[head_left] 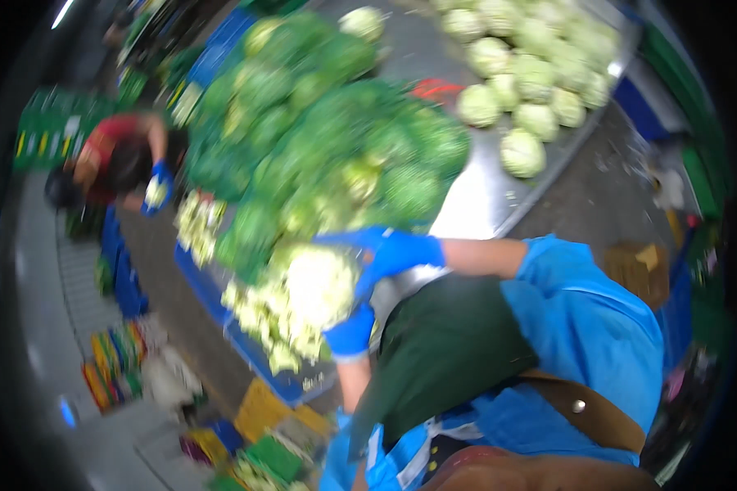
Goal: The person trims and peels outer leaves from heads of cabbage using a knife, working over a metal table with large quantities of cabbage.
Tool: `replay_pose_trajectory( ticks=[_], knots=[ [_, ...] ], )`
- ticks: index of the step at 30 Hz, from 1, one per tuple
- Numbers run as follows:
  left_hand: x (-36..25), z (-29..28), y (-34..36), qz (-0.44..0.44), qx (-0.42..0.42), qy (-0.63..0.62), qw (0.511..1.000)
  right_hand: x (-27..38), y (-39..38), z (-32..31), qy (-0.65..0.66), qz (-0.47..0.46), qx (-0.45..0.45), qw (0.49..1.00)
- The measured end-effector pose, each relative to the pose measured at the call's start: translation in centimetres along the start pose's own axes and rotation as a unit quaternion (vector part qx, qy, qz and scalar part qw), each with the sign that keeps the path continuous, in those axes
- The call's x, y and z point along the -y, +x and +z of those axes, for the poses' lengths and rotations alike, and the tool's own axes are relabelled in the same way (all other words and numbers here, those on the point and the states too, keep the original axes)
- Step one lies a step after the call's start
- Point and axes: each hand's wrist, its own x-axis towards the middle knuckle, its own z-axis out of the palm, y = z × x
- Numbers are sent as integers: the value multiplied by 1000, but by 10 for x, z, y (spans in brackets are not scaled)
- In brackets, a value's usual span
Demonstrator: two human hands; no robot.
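Observation:
A pale green cabbage sits between my two blue-gloved hands, over a pile of leaf trimmings. My left hand grips its near lower side. My right hand is pressed to its right side, with fingers reaching over the top. Motion blurs the fingertips, and the cabbage hides part of the left hand. Just beyond my hands, green mesh sacks filled with cabbages cover much of the metal table.
Loose cabbages are heaped at the table's far right. Trimmings lie in a blue crate at the table's left edge. Across at the left, another person in red holds a pale vegetable in a blue glove. A cardboard box stands at right.

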Motion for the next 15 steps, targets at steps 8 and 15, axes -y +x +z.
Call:
replay_pose_trajectory(
  ticks=[8,15],
  knots=[
    [-89,-10,58,-129,250,-744,606,-26,-84,-119,483,167,-123,851],
    [-172,35,133,-74,305,-712,628,-87,-161,-193,780,-144,46,607]
  ],
)
